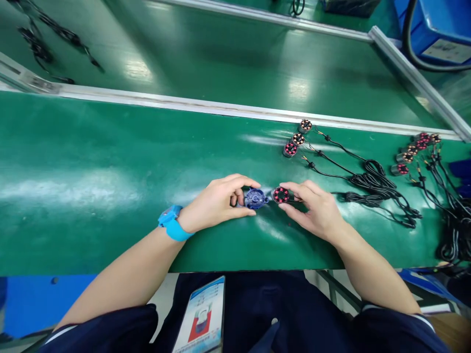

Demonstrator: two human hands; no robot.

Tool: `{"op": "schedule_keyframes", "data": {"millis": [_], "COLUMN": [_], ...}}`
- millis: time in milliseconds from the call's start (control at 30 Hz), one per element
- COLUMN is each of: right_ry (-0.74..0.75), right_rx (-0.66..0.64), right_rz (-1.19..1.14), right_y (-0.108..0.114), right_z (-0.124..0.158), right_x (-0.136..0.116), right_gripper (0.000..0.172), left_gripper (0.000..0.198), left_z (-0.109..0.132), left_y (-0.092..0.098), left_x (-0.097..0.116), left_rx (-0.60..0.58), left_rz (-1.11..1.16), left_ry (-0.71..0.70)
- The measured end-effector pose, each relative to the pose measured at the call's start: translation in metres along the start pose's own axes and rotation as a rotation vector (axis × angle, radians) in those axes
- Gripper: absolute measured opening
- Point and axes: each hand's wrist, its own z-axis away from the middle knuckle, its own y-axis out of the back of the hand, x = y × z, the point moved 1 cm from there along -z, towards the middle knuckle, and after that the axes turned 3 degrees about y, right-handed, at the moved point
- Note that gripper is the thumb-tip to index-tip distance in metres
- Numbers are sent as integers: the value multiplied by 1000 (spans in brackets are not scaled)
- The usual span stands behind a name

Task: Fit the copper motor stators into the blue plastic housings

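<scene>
My left hand (228,197), with a blue watch (173,221) on its wrist, grips a dark blue round plastic housing (255,198) between thumb and fingers. The housing's open, ribbed inside faces up. Just to the right, my right hand (311,205) pinches a motor stator (281,195) with red-and-black windings on its face. A small gap separates stator and housing. Both are held at or close above the green table; the exact height I cannot tell. A black cable (362,198) lies behind my right hand; whether it joins the held stator is hidden.
Three more stators (298,139) with cables stand beyond my right hand. Further right are several stators (407,156) and a heap of black cables (456,230). A metal rail (184,104) crosses the green table (91,147). A blue bin (441,29) sits at back right.
</scene>
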Motion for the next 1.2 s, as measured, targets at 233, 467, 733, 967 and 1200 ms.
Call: {"op": "schedule_keyframes", "data": {"millis": [233, 467, 733, 967, 1200], "right_ry": [86, 70, 60, -102, -42], "right_rx": [-23, -53, -31, -123, -95], "right_rz": [-108, -81, -136, -382, -176], "right_y": [-5, -4, -8, -10, -8], "right_z": [0, 4, -1, 2, 4], "right_x": [-22, -18, -17, -10, -11], "right_gripper": [36, 35, 31, 34, 36], "left_gripper": [68, 77, 77, 85, 83], "left_z": [2, 1, 1, 2, 1], "left_y": [-28, -29, -28, -30, -28], "left_x": [11, 13, 11, 7, 10], "left_rx": [19, 79, 74, 67, 63], "left_rz": [-56, -96, -80, -22, -26], "left_ry": [-105, -95, -73, -88, -88]}}
